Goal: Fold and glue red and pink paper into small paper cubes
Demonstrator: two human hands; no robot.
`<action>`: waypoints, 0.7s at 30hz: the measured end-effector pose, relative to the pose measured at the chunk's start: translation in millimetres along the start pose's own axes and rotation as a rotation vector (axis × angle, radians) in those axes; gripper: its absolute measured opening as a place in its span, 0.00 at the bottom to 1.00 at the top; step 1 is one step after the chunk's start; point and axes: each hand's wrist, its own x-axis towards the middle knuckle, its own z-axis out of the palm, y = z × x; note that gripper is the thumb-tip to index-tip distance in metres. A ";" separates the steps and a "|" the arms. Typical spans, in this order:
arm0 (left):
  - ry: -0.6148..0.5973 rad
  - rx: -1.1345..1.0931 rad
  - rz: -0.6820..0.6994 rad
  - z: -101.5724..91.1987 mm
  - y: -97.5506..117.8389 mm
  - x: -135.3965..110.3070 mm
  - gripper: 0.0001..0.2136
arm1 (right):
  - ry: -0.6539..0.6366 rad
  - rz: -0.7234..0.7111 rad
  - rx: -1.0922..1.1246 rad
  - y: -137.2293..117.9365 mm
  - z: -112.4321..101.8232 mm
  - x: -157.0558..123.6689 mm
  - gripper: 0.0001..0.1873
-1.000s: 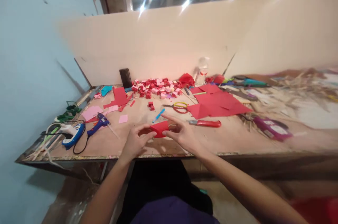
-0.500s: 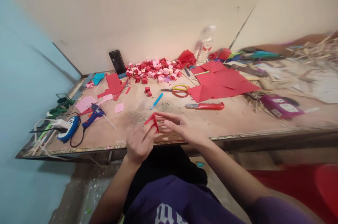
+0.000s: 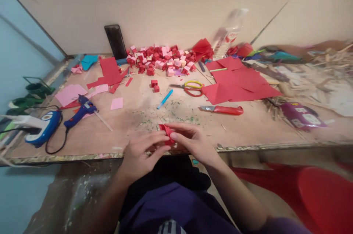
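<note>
Both my hands meet at the near edge of the wooden table over a small folded piece of red paper. My left hand has its fingers curled against the paper from the left. My right hand pinches the paper from the right with thumb and fingers. Only a little of the red paper shows between the fingers.
A heap of small red and pink paper cubes lies at the back. Red paper sheets, yellow-handled scissors, a red utility knife, a blue pen and a blue glue gun are spread around. A phone leans on the wall.
The view tilted down. Both hands came closer to the table edge, and the red paper went from held up and open to folded small between the fingers.
</note>
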 end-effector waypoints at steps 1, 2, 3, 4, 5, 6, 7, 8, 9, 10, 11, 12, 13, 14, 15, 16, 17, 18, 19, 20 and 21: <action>0.015 -0.073 -0.093 -1.1 0.4 0.0 0.07 | 0.000 -0.003 -0.027 -0.4 0.6 -0.8 0.19; 0.032 -0.145 -0.181 -1.7 0.7 -0.2 0.06 | -0.001 -0.003 -0.056 -0.7 1.1 -1.4 0.19; 0.049 -0.209 -0.260 -2.0 0.8 -0.2 0.06 | -0.002 -0.002 -0.087 -1.0 1.6 -1.8 0.19; 0.062 -0.269 -0.318 -2.1 0.7 -0.1 0.08 | 0.002 -0.006 -0.121 -1.2 2.1 -2.1 0.18; 0.067 -0.326 -0.354 -1.9 0.5 0.2 0.09 | 0.010 -0.014 -0.156 -1.4 2.5 -2.2 0.18; 0.070 -0.375 -0.374 -1.7 0.2 0.8 0.11 | 0.022 -0.021 -0.186 -1.4 2.9 -2.2 0.17; 0.077 -0.408 -0.393 -1.5 -0.3 1.6 0.13 | 0.037 -0.027 -0.206 -1.4 3.3 -2.1 0.17; 0.085 -0.423 -0.419 -1.4 -0.8 2.6 0.15 | 0.056 -0.028 -0.217 -1.3 3.8 -1.9 0.16; 0.093 -0.417 -0.455 -1.4 -1.5 3.7 0.17 | 0.076 -0.029 -0.220 -1.1 4.4 -1.7 0.16; 0.097 -0.390 -0.497 -1.5 -2.1 4.9 0.20 | 0.097 -0.029 -0.216 -0.7 5.1 -1.5 0.16; 0.093 -0.351 -0.537 -1.5 -2.6 6.1 0.23 | 0.114 -0.028 -0.209 -0.2 5.9 -1.5 0.17; 0.073 -0.308 -0.569 -1.6 -3.0 7.2 0.25 | 0.126 -0.029 -0.199 0.4 6.8 -1.6 0.17; 0.041 -0.268 -0.588 -1.7 -3.1 8.3 0.27 | 0.129 -0.029 -0.186 1.0 7.8 -1.8 0.17; 0.003 -0.232 -0.597 -1.7 -2.9 9.3 0.26 | 0.126 -0.029 -0.170 1.7 8.9 -2.1 0.17; -0.037 -0.202 -0.599 -1.7 -2.6 10.2 0.24 | 0.118 -0.031 -0.156 2.4 10.0 -2.4 0.17; -0.072 -0.178 -0.596 -1.8 -2.1 11.0 0.20 | 0.110 -0.039 -0.148 3.0 11.2 -2.8 0.17; -0.101 -0.161 -0.587 -2.0 -1.7 11.6 0.16 | 0.106 -0.058 -0.153 3.6 12.3 -2.9 0.16; -0.120 -0.149 -0.576 -2.2 -1.4 11.9 0.13 | 0.107 -0.083 -0.168 3.9 13.2 -3.0 0.16; -0.128 -0.144 -0.567 -2.6 -1.4 12.0 0.10 | 0.110 -0.109 -0.189 4.0 13.9 -2.8 0.16; -0.131 -0.146 -0.562 -3.0 -1.7 11.8 0.08 | 0.112 -0.129 -0.211 3.9 14.3 -2.4 0.16; -0.129 -0.154 -0.561 -3.5 -2.4 11.4 0.07 | 0.109 -0.139 -0.230 3.3 14.2 -1.8 0.16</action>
